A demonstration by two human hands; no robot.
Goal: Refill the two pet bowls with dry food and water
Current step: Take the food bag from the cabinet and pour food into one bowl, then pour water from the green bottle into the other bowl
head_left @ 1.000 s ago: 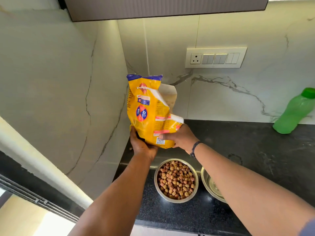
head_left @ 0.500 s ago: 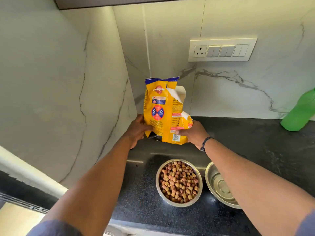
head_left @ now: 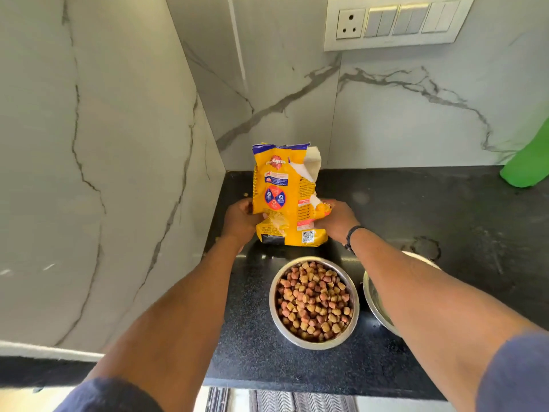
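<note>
A yellow dry-food bag with a torn top stands upright on the black counter near the back corner. My left hand grips its lower left side and my right hand grips its lower right side. In front of the bag sits a steel bowl full of brown kibble. A second steel bowl lies to its right, mostly hidden under my right forearm; I cannot tell what it holds. A green water bottle leans at the far right edge.
Marble walls close off the left side and the back. A switch panel with a socket is on the back wall. A dried ring mark shows on the counter right of the bowls. The counter's front edge runs just below the bowls.
Both hands lowered the bag from above the kibble bowl and moved it back; it now stands on the counter behind the bowl. The camera tilted downward.
</note>
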